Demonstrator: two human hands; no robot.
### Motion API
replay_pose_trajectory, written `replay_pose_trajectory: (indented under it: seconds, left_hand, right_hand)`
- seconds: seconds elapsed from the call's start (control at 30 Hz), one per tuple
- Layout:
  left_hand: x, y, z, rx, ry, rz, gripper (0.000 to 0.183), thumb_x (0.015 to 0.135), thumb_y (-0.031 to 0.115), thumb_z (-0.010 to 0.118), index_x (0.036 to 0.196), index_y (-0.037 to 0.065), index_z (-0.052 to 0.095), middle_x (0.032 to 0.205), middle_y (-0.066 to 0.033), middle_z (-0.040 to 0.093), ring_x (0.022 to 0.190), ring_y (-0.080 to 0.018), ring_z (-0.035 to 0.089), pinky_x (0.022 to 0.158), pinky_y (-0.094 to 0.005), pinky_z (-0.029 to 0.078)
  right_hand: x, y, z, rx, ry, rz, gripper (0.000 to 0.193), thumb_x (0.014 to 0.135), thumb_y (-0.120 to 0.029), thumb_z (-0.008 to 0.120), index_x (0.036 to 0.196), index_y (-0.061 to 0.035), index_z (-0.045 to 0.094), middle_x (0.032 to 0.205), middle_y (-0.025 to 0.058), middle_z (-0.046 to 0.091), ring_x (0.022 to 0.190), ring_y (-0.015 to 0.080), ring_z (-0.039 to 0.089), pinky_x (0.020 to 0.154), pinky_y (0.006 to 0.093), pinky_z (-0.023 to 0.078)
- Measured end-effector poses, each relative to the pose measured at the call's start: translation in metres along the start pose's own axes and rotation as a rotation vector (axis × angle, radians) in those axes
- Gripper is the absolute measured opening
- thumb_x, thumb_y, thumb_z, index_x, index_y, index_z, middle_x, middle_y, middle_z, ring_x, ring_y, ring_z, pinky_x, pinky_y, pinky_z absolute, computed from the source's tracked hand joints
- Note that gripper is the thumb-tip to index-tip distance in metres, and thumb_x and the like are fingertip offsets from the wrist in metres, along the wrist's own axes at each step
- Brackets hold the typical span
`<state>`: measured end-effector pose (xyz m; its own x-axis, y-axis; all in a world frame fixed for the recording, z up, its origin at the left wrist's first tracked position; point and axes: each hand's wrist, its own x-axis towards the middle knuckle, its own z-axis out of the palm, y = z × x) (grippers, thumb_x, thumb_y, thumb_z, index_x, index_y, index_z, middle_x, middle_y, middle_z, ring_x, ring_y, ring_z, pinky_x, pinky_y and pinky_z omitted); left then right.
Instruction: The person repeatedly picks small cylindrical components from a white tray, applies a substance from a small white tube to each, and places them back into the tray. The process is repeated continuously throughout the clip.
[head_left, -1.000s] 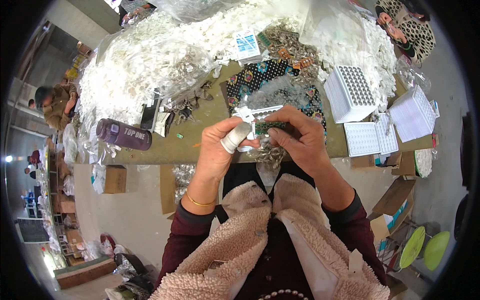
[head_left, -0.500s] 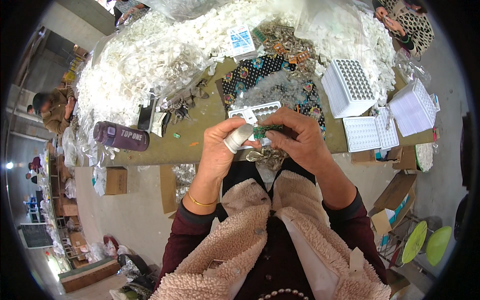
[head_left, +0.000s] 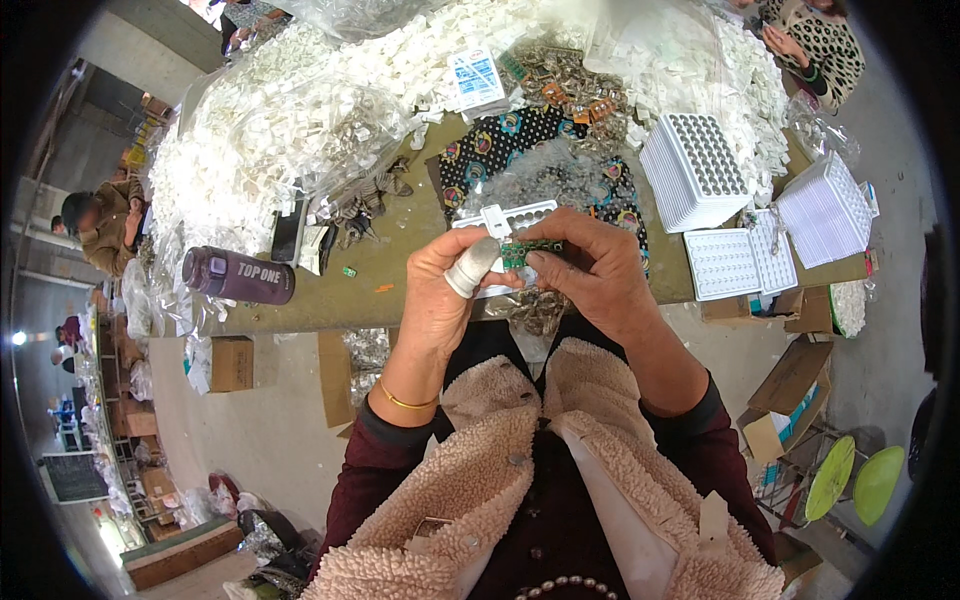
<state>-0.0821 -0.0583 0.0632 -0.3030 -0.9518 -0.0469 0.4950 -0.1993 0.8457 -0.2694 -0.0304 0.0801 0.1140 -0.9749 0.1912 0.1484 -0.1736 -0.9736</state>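
My left hand (head_left: 437, 290) is closed, pinching a small white plastic casing (head_left: 495, 221) that sticks up past the fingertips. A pale cover with white tape (head_left: 470, 268) wraps its thumb. Close beside it, my right hand (head_left: 607, 272) is closed on a strip of small green circuit boards (head_left: 514, 256). The strip's left end meets the left fingertips; whether it touches the casing I cannot tell. Behind the fingers lies a white tray with round pockets (head_left: 538, 211), partly hidden by my hands. Small metal parts in clear plastic (head_left: 538, 308) lie at the table edge below.
A large heap of white plastic pieces (head_left: 250, 130) covers the table's far side. White trays (head_left: 690, 170) are stacked at right, beside an opened white tray (head_left: 722, 265). At left lie a purple bottle (head_left: 238, 275) and a phone (head_left: 289, 235). Other people sit around the table.
Both hands have shifted slightly, the right one a little up and left. The green strip now sits nearer the left fingertips, and the casing has moved slightly up and left.
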Motion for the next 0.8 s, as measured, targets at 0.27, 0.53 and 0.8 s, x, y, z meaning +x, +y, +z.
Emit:
replay_pose_trajectory:
  seconds: [0.27, 0.53, 0.8]
  left_hand:
    - [0.001, -0.008, 0.005, 0.090, 0.049, 0.177, 0.019, 0.090, 0.007, 0.069, 0.105, -0.004, 0.067, 0.099, -0.0124, 0.068, 0.079, -0.0206, 0.070, 0.071, -0.0331, 0.062]
    - [-0.003, -0.010, 0.009, 0.249, 0.079, 0.261, 0.014, 0.089, 0.000, 0.068, 0.102, -0.005, 0.066, 0.097, -0.0080, 0.065, 0.083, -0.0172, 0.068, 0.074, -0.0314, 0.061]
    - [-0.002, -0.010, 0.008, 0.153, 0.031, 0.191, 0.013, 0.090, 0.000, 0.066, 0.102, -0.005, 0.067, 0.097, -0.0082, 0.065, 0.083, -0.0161, 0.068, 0.073, -0.0291, 0.061]
  right_hand:
    - [-0.001, -0.002, -0.002, -0.239, 0.068, -0.116, 0.015, 0.087, 0.002, 0.065, 0.102, 0.0037, 0.066, 0.094, 0.0046, 0.061, 0.071, 0.0073, 0.059, 0.061, 0.0218, 0.046]
    - [-0.003, -0.003, 0.005, -0.399, 0.125, -0.262, 0.022, 0.082, 0.005, 0.068, 0.103, 0.0002, 0.067, 0.090, 0.0053, 0.061, 0.071, 0.0087, 0.056, 0.060, 0.0236, 0.043]
    - [0.000, 0.005, -0.006, 0.178, 0.001, 0.092, 0.017, 0.083, 0.003, 0.068, 0.101, 0.0033, 0.067, 0.088, 0.0020, 0.063, 0.071, 0.0069, 0.058, 0.063, 0.0229, 0.048]
